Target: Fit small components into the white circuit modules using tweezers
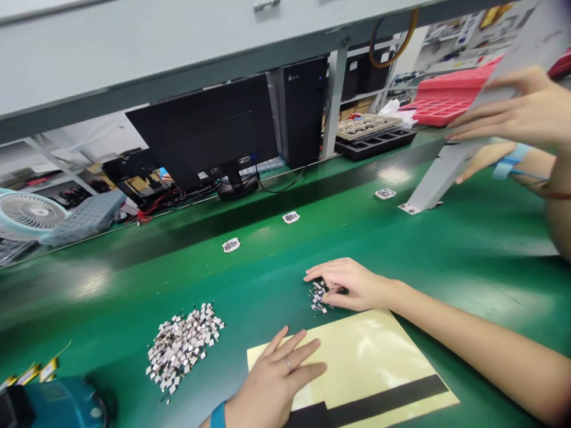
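My left hand (279, 377), with a ring and a blue wristband, lies with fingers spread on a pale yellow sheet (370, 351) that has black strips along its near side. Beyond the sheet's far edge, my right hand (350, 284) curves over a small pile of tiny metallic parts (317, 296). Its thumb and fingers come together at the pile's right side; whatever is between the fingertips is too small to make out. A larger heap of similar silvery parts (185, 345) sits on the green mat to the left.
Three white-edged pieces (291, 217) lie spaced along the green surface (259, 279). A monitor (209, 131), a fan (33, 213) and trays (375, 142) stand behind. Another person's hands (521, 107) are by the slanted post (439, 178). A teal device (66, 404) occupies the near left.
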`<state>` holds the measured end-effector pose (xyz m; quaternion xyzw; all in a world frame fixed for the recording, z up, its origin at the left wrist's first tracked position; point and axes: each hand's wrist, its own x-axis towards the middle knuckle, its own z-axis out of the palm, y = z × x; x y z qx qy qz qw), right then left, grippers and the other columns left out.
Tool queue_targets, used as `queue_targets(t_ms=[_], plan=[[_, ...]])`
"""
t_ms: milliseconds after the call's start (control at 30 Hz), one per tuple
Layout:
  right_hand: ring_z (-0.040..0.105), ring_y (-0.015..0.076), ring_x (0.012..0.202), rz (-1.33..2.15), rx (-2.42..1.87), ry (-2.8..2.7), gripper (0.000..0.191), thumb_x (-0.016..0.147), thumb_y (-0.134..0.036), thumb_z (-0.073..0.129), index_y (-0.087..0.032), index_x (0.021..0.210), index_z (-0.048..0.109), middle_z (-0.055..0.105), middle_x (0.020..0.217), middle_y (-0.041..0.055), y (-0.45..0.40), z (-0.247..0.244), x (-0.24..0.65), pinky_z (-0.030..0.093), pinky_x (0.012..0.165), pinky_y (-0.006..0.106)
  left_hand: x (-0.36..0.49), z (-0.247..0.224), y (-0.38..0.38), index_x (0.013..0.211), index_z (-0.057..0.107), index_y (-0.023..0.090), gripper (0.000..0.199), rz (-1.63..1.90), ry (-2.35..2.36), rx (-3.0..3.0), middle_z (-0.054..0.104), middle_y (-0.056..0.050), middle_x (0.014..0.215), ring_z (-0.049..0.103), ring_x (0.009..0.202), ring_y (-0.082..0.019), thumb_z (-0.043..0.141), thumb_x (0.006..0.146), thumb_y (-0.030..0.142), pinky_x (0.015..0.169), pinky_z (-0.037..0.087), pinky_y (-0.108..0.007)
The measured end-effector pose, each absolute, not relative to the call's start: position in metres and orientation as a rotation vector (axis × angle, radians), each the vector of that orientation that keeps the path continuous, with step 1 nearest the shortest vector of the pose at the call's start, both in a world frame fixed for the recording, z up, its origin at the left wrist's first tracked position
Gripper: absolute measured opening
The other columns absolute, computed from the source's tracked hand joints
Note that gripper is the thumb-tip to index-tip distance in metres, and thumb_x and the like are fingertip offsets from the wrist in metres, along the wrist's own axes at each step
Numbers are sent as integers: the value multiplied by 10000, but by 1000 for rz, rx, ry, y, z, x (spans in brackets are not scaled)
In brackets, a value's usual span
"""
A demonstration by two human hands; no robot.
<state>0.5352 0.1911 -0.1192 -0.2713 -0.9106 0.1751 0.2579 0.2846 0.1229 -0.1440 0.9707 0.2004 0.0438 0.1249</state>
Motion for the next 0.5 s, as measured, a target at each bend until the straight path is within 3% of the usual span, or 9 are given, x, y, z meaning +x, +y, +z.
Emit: queue_targets(t_ms=[67,133,267,400,500], plan=[[403,234,1134,300,-703,-2580,287,829,-383,510,-143,673,482,491,1175,102,188,-126,527,360,927,365,285,-144,122,1214,389,248,603,122,579,2831,337,7,1336,266,1253,-225,326,679,-20,958,327,-515],[380,235,1152,168,-684,-2646,251,842,-358,500,-131,734,504,473,1194,112,186,-139,518,331,958,398,285,-145,122,1219,384,251,597,121,577,2835,336,7,1337,262,1254,-225,328,687,-13,956,329,-515],[510,195,1002,118,-690,-2584,213,898,-236,374,-122,821,537,570,1048,86,189,-162,509,418,865,344,283,-149,124,1222,393,250,526,180,557,2872,345,5,1333,258,1255,-220,331,748,32,978,317,-485],[541,187,899,161,-711,-2570,230,910,-195,309,-135,856,524,576,990,71,195,-161,519,446,771,322,281,-157,130,1200,446,228,335,340,442,3041,414,-20,1287,333,1215,-224,348,886,286,1000,319,-418],[545,165,781,111,-780,-2576,242,911,-199,296,-146,786,496,574,872,67,200,-152,534,452,681,284,282,-168,132,1173,476,279,337,511,433,3182,482,29,1227,427,1151,-192,356,876,387,1005,334,-356]])
